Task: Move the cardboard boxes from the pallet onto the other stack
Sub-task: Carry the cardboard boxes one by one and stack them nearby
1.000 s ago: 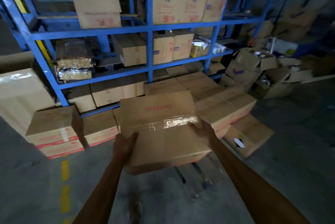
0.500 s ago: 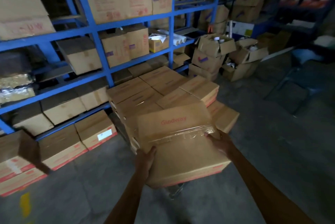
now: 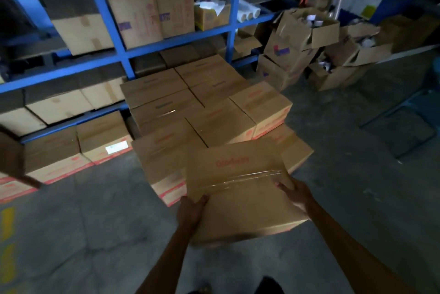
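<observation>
Head view: red print on carried box (image 3: 238, 189) blurred; tan, clear-taped, before the stack (image 3: 214, 122); left hand (image 3: 190, 210), right hand (image 3: 295, 195) fingers curled round its sides.

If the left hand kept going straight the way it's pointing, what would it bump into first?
Probably the nearest stacked box, just ahead of the left hand, which grips the carried box; depth is unclear.

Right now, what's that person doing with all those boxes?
A person is carrying one brown cardboard box sealed with clear tape. The left hand grips its left edge and the right hand grips its right edge. Not yet set down, it is in front of a low stack of matching boxes beside blue metal shelving.
</observation>
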The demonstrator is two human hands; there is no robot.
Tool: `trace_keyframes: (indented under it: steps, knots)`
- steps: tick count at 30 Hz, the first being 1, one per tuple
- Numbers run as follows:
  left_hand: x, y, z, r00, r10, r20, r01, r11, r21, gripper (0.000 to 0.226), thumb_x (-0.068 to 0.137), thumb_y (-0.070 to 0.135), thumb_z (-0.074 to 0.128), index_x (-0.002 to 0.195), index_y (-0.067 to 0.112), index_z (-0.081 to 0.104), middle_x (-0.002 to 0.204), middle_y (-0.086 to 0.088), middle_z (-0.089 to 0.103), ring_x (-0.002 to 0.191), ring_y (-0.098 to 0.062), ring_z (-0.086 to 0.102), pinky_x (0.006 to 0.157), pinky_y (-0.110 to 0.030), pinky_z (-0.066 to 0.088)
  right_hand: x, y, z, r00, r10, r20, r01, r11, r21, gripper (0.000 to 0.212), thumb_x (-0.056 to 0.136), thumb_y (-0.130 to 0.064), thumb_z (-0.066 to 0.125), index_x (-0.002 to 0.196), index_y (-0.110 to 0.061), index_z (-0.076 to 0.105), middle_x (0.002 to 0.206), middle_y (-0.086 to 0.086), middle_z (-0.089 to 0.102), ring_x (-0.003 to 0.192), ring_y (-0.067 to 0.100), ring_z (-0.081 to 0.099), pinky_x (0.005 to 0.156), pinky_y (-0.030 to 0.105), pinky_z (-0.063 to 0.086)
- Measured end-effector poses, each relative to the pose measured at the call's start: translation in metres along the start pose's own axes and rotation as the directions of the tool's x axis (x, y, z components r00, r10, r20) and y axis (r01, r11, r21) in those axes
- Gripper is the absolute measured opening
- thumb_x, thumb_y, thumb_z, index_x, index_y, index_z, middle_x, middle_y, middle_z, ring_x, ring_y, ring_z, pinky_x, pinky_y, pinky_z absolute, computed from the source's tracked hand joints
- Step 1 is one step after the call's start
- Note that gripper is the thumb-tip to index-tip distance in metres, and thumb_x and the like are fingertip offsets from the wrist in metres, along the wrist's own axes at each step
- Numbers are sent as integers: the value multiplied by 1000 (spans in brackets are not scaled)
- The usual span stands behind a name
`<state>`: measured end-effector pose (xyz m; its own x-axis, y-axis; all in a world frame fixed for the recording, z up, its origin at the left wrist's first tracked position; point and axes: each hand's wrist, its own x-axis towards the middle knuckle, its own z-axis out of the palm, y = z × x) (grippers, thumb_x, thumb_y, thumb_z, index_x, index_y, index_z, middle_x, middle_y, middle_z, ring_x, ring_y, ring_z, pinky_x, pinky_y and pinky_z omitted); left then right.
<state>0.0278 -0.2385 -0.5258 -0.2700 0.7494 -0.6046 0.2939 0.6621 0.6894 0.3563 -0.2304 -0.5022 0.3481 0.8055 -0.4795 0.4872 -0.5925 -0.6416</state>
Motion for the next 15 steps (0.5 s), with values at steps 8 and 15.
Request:
trace_keyframes:
  steps: [8, 15]
  knots:
    - [71, 8, 130, 984, -162, -72, 159, 986, -44, 66, 77, 56, 71, 116, 8, 47, 120, -12, 61, 107, -31, 60, 88, -40, 52, 178, 36, -17, 977, -3, 215, 1, 1000, 10, 51, 86, -36, 72, 134, -27, 57, 107, -1, 69, 94, 16, 65, 73, 23, 50]
    - [172, -17, 246, 940, -320, -115, 316, 947, -57, 48, 78, 41, 77, 107, 11, 52, 110, -8, 63, 98, -27, 63, 87, -41, 54, 353, 118, 16, 937, 23, 349, 17, 994, -109, 62, 77, -59, 71, 133, -37, 56, 114, -4, 69, 104, 19, 64, 93, 38, 52]
